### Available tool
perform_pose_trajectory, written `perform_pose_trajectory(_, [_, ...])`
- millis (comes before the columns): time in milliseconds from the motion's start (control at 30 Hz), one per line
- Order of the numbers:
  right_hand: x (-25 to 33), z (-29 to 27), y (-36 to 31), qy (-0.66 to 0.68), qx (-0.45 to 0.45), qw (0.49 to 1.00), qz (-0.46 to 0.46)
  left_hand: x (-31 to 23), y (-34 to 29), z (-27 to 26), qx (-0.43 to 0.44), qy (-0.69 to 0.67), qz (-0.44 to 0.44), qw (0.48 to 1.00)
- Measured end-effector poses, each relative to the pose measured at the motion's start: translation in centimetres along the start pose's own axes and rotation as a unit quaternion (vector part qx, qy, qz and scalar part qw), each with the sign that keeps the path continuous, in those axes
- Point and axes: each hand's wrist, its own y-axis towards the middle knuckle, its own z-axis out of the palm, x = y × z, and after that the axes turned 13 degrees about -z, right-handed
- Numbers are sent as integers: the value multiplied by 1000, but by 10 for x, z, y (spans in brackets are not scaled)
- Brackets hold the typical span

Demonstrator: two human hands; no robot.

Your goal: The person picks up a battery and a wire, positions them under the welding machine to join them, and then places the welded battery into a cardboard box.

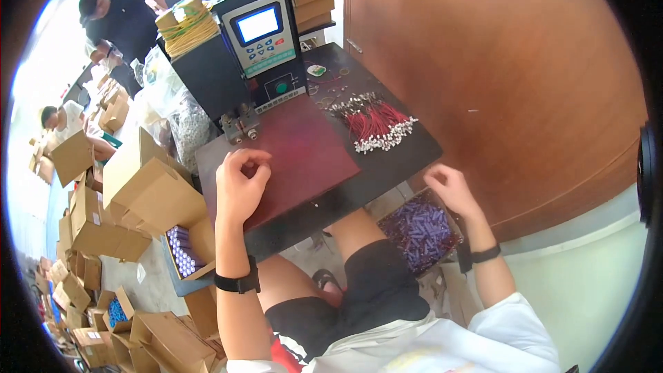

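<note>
My left hand [240, 186] is over the dark red mat [304, 145], its fingers curled in toward the thumb. Whatever it may pinch is hidden. Just beyond it is the metal electrode head [239, 124] of a black bench machine [259, 41], which looks like a spot welder with a lit screen. My right hand [452, 190] hangs past the table's right edge, thumb and fingers closed together; I cannot see anything in them. Beneath it stands a box of loose purple cylindrical battery cells [419, 235]. A bundle of red wire leads [376, 121] with white connectors lies on the table's right side.
An open carton [190, 245] with upright purple cells stands left of my left forearm. A brown door [497, 83] borders the right. A yellow-green wire coil [186, 27] sits on the machine. Stacked cartons [103, 221] and two people [124, 17] are at the left.
</note>
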Motion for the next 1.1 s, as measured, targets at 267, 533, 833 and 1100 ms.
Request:
perform_pose_trajectory(267, [33,97,105,-157,-17,986,-50,2,0,3,8,-6,-18,1000])
perform_pose_trajectory(533, [12,96,111,-146,-33,987,-62,9,-2,-5,9,-19,-10,1000])
perform_pose_trajectory(833, [-21,17,69,-196,116,968,-106,25,-33,-49,-93,-1,-32,995])
perform_pose_trajectory(1100, [4,-8,57,-158,103,982,-22,89,-102,-157,113,379,-263,880])
